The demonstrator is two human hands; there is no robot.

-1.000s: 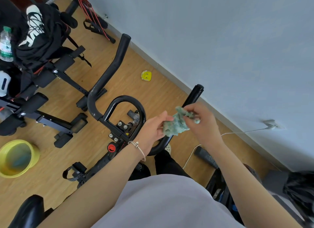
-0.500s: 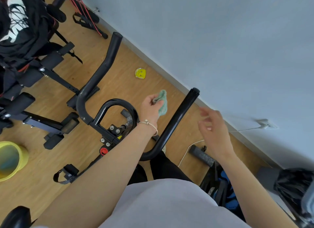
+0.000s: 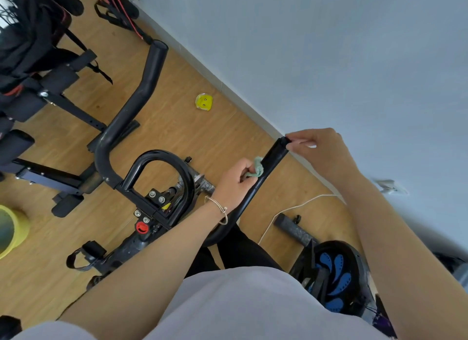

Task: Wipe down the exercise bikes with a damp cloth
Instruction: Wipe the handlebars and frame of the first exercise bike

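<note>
The left hand (image 3: pixel 234 181) curls its fingers round the damp cloth (image 3: pixel 257 168), pressing it on the right handlebar arm (image 3: pixel 274 154). Just beyond, the right hand (image 3: pixel 321 154) pinches the bar's tip in its fingers. Wiping seems barely begun; the left handlebar arm (image 3: pixel 141 94) likely remains.

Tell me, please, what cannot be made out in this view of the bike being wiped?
All in the head view:
1. The cloth is mostly bunched inside the left hand; whether it is damp cannot be seen.
2. The handlebar has its lower bend covered by the left forearm.
3. The yellow basin is cut off by the left edge.
4. The wall fitting is blurred, too indistinct to identify.
</note>
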